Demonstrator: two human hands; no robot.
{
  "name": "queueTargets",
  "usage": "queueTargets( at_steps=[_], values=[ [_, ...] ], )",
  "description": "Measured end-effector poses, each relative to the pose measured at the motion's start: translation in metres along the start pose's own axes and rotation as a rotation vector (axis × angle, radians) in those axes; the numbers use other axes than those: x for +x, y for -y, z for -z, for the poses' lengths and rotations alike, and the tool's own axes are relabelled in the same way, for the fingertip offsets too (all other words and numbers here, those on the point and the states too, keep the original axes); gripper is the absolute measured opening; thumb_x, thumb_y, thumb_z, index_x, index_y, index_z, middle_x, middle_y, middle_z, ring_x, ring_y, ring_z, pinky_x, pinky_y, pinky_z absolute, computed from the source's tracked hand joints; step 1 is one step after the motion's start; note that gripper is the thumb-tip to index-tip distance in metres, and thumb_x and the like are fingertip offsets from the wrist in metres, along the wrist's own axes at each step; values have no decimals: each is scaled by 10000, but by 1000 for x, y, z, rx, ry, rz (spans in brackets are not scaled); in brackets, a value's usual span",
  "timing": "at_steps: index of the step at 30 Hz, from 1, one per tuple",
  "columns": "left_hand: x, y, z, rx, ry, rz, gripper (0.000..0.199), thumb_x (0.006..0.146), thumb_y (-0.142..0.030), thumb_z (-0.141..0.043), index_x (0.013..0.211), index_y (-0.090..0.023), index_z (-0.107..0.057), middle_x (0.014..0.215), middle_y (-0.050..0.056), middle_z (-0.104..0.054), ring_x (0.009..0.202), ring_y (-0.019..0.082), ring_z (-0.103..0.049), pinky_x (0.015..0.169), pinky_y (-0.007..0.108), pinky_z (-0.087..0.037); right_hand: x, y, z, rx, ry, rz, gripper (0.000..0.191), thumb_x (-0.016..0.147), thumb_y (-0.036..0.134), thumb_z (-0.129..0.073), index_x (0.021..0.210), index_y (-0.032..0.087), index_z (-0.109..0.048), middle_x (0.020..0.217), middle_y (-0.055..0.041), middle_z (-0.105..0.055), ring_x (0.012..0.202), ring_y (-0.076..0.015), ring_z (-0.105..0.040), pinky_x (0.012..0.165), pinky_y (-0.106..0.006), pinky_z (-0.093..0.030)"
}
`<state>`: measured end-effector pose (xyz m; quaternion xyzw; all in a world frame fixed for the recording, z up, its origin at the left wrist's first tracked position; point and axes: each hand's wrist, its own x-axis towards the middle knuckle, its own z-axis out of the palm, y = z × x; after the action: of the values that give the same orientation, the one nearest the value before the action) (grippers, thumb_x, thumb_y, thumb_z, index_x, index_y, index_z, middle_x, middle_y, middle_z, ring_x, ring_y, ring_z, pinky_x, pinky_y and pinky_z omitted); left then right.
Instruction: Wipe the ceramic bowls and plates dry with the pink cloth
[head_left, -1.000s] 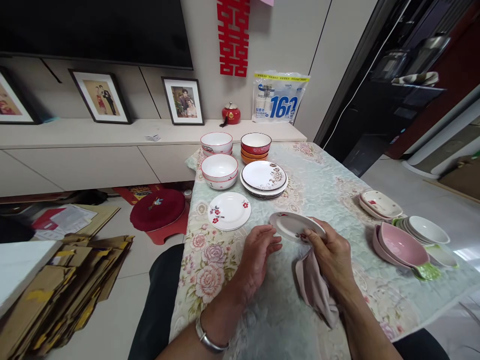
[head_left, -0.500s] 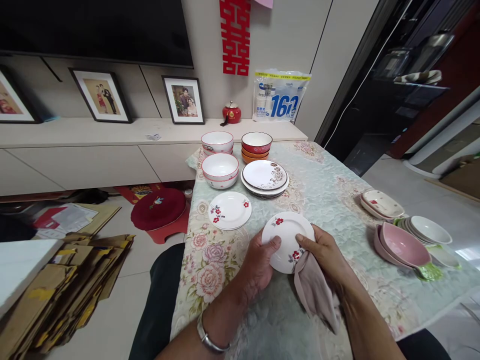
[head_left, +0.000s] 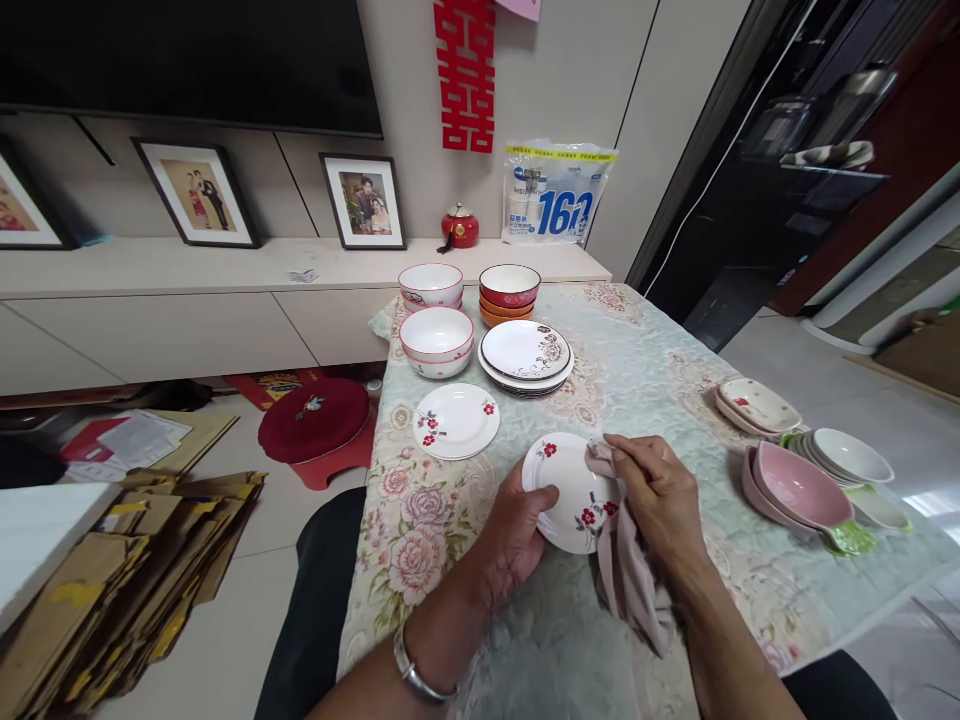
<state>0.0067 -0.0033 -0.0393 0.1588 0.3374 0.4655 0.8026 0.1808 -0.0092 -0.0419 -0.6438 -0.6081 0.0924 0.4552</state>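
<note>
My left hand (head_left: 517,525) grips the left edge of a white plate (head_left: 566,500) with red flowers, thumb on its face. A beige cloth (head_left: 636,580) is pinched in my right hand (head_left: 656,485); part of it lies on the plate's upper right rim and the rest hangs down. Behind the held plate, a similar flowered plate (head_left: 457,420) lies on the tablecloth (head_left: 420,500). Farther back are a stack of larger plates (head_left: 525,350), white bowls with red rims (head_left: 437,335), and a stack of red and orange bowls (head_left: 510,290).
To the right stand pink leaf-shaped bowls (head_left: 802,485), small white bowls (head_left: 853,455) and square dishes (head_left: 759,403). A red stool (head_left: 313,420) and flattened cardboard (head_left: 90,590) are on the left. A low cabinet (head_left: 150,270) with framed photos runs behind.
My right hand has shifted up off the plate's right edge and now presses the bunched cloth on its upper rim. The plate has turned slightly in my left hand.
</note>
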Motion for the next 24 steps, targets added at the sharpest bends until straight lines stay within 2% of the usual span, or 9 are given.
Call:
queueTargets(
  at_steps=[3, 6, 10, 14, 16, 18, 20, 22, 24],
  values=[
    [-4, 1, -4, 44, 58, 21, 636, 522, -30, -640, 1150, -138, -645, 945, 89, -755, 856, 260, -675, 795, 368, -501, -3, 0, -4, -202, 48, 88, 215, 918, 292, -535, 965, 214, -729, 825, -41, -631, 771, -193, -619, 716, -336, -472],
    [-6, 4, -7, 112, 91, 49, 637, 499, -20, -596, 1122, -142, -653, 874, 67, -747, 781, 238, -661, 730, 344, -494, -6, 2, -9, -312, 74, 147, 203, 931, 267, -502, 945, 195, -691, 835, -52, -631, 769, -201, -623, 693, -334, -468],
    [-8, 6, -9, 162, 131, 71, 565, 497, -14, -581, 1035, -162, -672, 760, 23, -710, 678, 191, -621, 637, 292, -449, -10, 15, -14, -199, 118, 232, 136, 941, 237, -526, 956, 198, -655, 880, -51, -661, 808, -188, -646, 724, -317, -492],
    [-9, 8, -9, 148, 164, 65, 353, 507, -19, -634, 830, -154, -682, 697, 2, -666, 654, 151, -584, 624, 258, -410, -14, 32, -16, 24, 313, 324, 153, 954, 212, -555, 1064, 217, -660, 956, -42, -674, 899, -169, -650, 781, -287, -512],
    [-9, 8, -8, 144, 169, 64, 281, 514, -28, -648, 766, -150, -672, 690, 4, -660, 663, 149, -580, 627, 255, -405, -14, 37, -16, 65, 371, 358, 185, 972, 213, -532, 1095, 223, -670, 976, -47, -662, 922, -166, -641, 794, -280, -515],
    [-9, 8, -7, 148, 163, 72, 326, 504, -14, -625, 794, -155, -674, 674, -4, -651, 655, 151, -580, 617, 256, -399, -14, 37, -16, 24, 323, 343, 204, 981, 217, -512, 1086, 216, -686, 960, -55, -640, 900, -168, -633, 774, -282, -512],
    [-8, 8, -6, 149, 157, 82, 446, 483, 6, -586, 886, -161, -681, 680, -6, -658, 649, 162, -588, 614, 265, -405, -11, 32, -15, -69, 215, 298, 207, 978, 226, -508, 1060, 207, -698, 928, -57, -622, 858, -173, -627, 752, -292, -503],
    [-7, 7, -6, 137, 157, 81, 573, 473, 13, -563, 1006, -163, -677, 736, 9, -690, 670, 182, -609, 638, 287, -430, -7, 23, -12, -179, 127, 248, 202, 969, 239, -512, 1026, 204, -704, 899, -52, -616, 826, -179, -623, 747, -304, -494],
    [-6, 7, -6, 105, 152, 75, 666, 479, 11, -565, 1115, -161, -658, 816, 34, -721, 722, 208, -634, 679, 310, -454, -4, 12, -8, -284, 90, 202, 197, 960, 246, -510, 996, 203, -698, 886, -51, -622, 816, -190, -625, 745, -317, -485]
  ],
)
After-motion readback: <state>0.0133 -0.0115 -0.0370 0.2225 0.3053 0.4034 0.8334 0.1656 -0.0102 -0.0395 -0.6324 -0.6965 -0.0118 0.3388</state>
